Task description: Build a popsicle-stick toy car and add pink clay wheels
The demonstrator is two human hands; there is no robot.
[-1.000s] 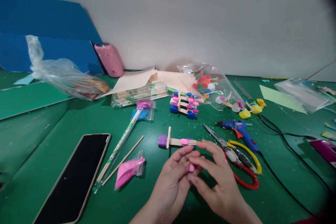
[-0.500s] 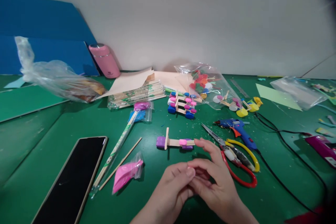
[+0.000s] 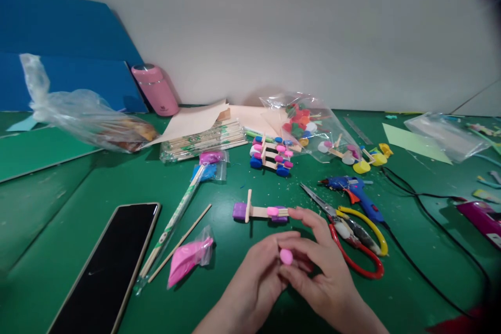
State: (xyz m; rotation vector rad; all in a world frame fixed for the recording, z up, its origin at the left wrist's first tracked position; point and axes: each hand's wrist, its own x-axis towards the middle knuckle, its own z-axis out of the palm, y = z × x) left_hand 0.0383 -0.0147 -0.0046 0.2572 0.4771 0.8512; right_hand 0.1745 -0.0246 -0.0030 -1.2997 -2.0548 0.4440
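Note:
A small pink clay ball (image 3: 286, 257) sits between the thumb and index finger of my right hand (image 3: 323, 266). My left hand (image 3: 260, 276) is cupped close beside it, fingers curved and apart, touching the right fingers. Just beyond the hands lies a small model (image 3: 258, 212) with purple clay ends, a flat wooden stick, an upright stick and a pink piece. Further back stand similar models (image 3: 271, 156) with blue and pink clay. A bag of pink clay (image 3: 190, 258) lies to the left, by a thin wooden stick (image 3: 180, 244).
Scissors (image 3: 344, 229), yellow-handled pliers (image 3: 378, 235) and a blue glue gun (image 3: 354, 193) with a cord lie right. A phone (image 3: 107, 266) is left. Behind are bagged sticks (image 3: 207, 141), a pink bottle (image 3: 156, 90) and a plastic bag of clay pieces (image 3: 309, 125).
The pink ball, hidden between the fingers before, now shows. My left thumb has moved off it, and its fingers have opened a little.

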